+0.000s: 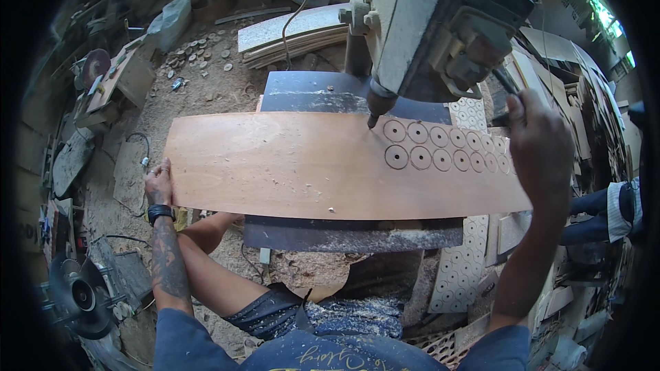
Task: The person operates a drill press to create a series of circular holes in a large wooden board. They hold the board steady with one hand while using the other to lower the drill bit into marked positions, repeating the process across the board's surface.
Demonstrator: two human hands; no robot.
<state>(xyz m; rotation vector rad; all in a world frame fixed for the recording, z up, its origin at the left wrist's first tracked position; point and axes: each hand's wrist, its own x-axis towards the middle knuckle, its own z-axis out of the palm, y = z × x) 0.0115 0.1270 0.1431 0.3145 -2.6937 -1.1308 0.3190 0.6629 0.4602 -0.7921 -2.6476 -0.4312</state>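
A long, thin plywood board [275, 165] lies across the dark drill press table [309, 233], with sawdust scattered over it. Two rows of round cuts with centre holes mark its right part. My left hand [158, 184], with a black band at the wrist, grips the board's left end. My right hand [543, 141] is closed around the feed lever [507, 82] of the drill press [399, 20]. The narrow bit [372, 121] points down just left of the upper row of circles; whether it touches the wood I cannot tell.
Stacked sheets [295, 31] lie beyond the table. Perforated boards [457, 268] lean at the right, near piled wood scraps [577, 89]. A black fan [84, 294] stands at lower left. Small wooden discs [199, 51] litter the floor. Another person's leg [588, 214] shows at the right.
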